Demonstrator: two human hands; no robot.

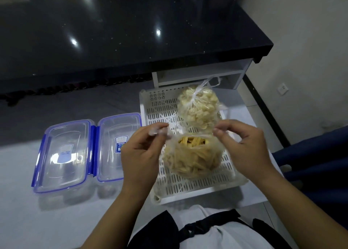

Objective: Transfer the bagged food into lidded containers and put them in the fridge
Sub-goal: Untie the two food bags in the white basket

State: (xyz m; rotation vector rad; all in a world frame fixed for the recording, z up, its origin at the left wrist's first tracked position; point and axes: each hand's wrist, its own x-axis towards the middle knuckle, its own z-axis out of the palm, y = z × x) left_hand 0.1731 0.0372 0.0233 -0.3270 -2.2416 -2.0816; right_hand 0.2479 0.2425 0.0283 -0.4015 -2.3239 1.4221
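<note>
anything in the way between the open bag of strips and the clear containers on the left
Nothing visible blocks it except the tray's low wall and the left hand, which lie between the strip bag and the two lidded containers. Their lids look closed.

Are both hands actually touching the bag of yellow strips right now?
Touching. The head view shows the left hand and right hand each pinching the plastic at the mouth of the bag of yellow strips.

arms: bare, no sleeves in view | torso: white top (216, 235) | over it: black apron straps (199, 228)
</note>
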